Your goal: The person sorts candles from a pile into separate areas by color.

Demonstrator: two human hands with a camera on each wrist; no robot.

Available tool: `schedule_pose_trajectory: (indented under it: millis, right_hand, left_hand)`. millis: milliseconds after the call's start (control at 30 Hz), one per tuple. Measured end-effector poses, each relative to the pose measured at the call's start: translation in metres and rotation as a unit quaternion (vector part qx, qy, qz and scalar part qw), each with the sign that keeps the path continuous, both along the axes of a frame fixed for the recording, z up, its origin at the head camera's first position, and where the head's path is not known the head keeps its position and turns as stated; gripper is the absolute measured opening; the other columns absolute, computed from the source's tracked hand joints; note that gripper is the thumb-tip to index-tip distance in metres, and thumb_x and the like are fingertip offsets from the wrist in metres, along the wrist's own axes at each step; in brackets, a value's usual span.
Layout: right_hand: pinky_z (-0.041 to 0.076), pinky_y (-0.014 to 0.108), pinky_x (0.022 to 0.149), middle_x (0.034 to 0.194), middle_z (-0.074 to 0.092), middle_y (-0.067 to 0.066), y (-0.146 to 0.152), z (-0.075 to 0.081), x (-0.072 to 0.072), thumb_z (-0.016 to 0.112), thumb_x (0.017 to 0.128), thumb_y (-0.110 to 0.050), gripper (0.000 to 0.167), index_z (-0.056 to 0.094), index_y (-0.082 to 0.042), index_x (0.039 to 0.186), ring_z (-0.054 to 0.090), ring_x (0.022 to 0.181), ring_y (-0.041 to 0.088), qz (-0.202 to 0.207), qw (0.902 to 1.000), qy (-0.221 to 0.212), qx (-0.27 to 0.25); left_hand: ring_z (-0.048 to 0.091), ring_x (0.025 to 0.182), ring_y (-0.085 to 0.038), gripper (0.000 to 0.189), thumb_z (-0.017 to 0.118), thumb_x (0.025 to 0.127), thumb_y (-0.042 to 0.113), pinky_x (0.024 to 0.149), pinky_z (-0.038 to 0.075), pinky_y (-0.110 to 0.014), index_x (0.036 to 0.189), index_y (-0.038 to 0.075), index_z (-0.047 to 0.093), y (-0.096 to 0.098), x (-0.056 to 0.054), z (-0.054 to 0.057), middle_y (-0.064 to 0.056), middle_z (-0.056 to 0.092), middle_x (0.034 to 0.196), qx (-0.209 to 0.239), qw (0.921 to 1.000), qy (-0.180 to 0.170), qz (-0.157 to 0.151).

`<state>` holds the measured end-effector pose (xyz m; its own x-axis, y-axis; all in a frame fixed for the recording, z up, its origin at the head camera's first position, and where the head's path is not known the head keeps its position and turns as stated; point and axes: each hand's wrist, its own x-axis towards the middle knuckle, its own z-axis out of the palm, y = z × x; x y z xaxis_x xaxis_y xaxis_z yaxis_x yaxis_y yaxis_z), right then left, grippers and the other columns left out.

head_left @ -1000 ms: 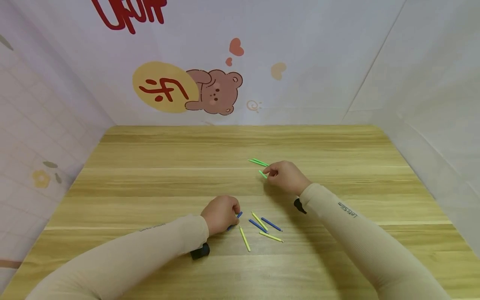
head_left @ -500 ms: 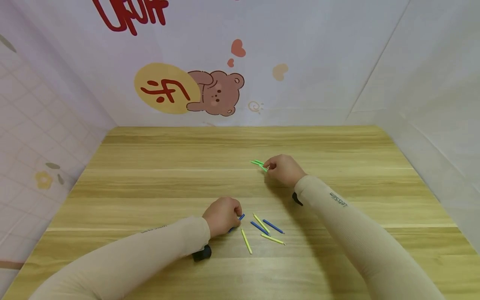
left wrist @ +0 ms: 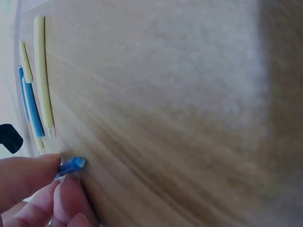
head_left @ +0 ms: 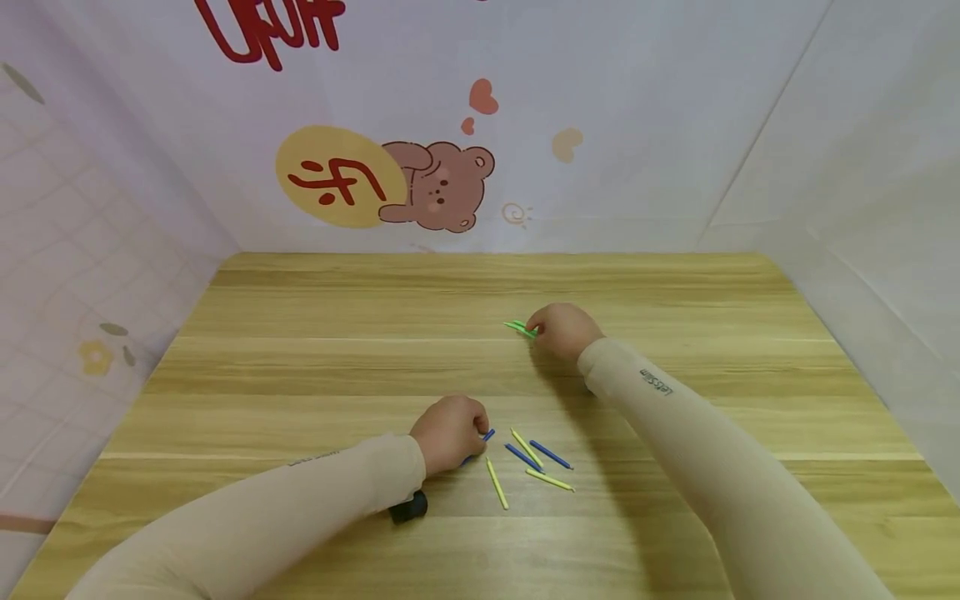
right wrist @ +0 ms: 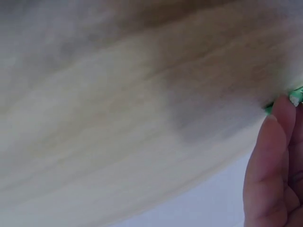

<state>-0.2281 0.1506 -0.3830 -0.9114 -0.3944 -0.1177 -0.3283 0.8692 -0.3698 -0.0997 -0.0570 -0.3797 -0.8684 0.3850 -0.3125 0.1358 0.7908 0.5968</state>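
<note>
My left hand (head_left: 452,433) pinches a blue candle (left wrist: 73,165) between thumb and fingers, low over the table; part of the candle is covered by the hand. Farther back, my right hand (head_left: 566,330) has its fingertips on a green candle (right wrist: 296,96). Other green candles (head_left: 514,324) lie right beside it, partly hidden by the fingers. To the right of my left hand lie a yellow candle (head_left: 497,485), two more yellow ones and two blue candles (head_left: 551,455). One yellow candle (left wrist: 42,71) shows its wick in the left wrist view.
The candles lie on a wood-grain table (head_left: 337,333). White cloth walls stand at the back and both sides, and the back one (head_left: 637,100) carries a bear print. A black wrist device (head_left: 408,506) sits under my left cuff.
My right hand has moved away and slightly left, bringing its green candle up against the other green ones. The left hand keeps its blue candle and has hardly moved.
</note>
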Motion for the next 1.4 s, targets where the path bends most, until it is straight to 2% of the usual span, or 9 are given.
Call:
schedule_pose_trajectory:
  millis: [333,600,867,1133,1400]
  right_hand:
    - [0.049,0.036,0.079,0.096,0.071,0.001,-0.009,-0.001,0.000,0.063,0.086,-0.007,0.019,0.076,-0.015,0.098,0.058,0.082,0.016,0.018,0.9973,0.028,0.065]
    - [0.045,0.033,0.069,0.083,0.066,-0.003,-0.011,-0.004,-0.002,0.061,0.084,-0.003,0.020,0.075,-0.016,0.089,0.050,0.072,0.016,0.028,0.9957,0.044,0.076]
    - [0.041,0.031,0.064,0.079,0.062,-0.003,-0.014,-0.003,-0.001,0.060,0.084,0.001,0.020,0.071,-0.016,0.081,0.047,0.070,0.017,0.033,0.9944,0.053,0.085]
    - [0.047,0.033,0.068,0.102,0.071,0.004,-0.016,0.000,0.001,0.058,0.085,0.003,0.028,0.075,-0.013,0.100,0.055,0.077,0.016,0.020,0.9946,0.049,0.089]
    - [0.050,0.034,0.073,0.108,0.071,0.007,-0.017,-0.001,0.001,0.058,0.086,0.003,0.029,0.074,-0.011,0.106,0.062,0.085,0.019,0.013,0.9956,0.041,0.083]
  left_hand:
    - [0.050,0.066,-0.014,0.011,0.074,0.079,0.002,0.061,0.043,-0.026,0.078,0.008,0.065,0.000,0.001,0.002,0.001,0.058,0.075,0.003,1.0000,-0.007,0.005]
    - [0.050,0.067,-0.014,0.010,0.074,0.079,0.003,0.061,0.043,-0.026,0.078,0.008,0.065,0.000,0.000,0.001,0.002,0.058,0.075,-0.003,1.0000,-0.004,0.002]
    - [0.050,0.067,-0.014,0.010,0.074,0.079,0.003,0.062,0.043,-0.027,0.079,0.008,0.065,0.001,0.000,0.001,0.002,0.058,0.076,-0.002,1.0000,-0.003,0.000]
    - [0.049,0.066,-0.014,0.013,0.074,0.078,0.002,0.062,0.042,-0.027,0.076,0.009,0.063,0.001,0.002,0.001,0.002,0.057,0.074,-0.004,1.0000,0.006,-0.002]
    - [0.049,0.066,-0.014,0.013,0.073,0.078,0.002,0.062,0.042,-0.027,0.076,0.010,0.062,0.001,0.001,0.000,0.003,0.057,0.074,-0.012,0.9999,0.010,-0.004]
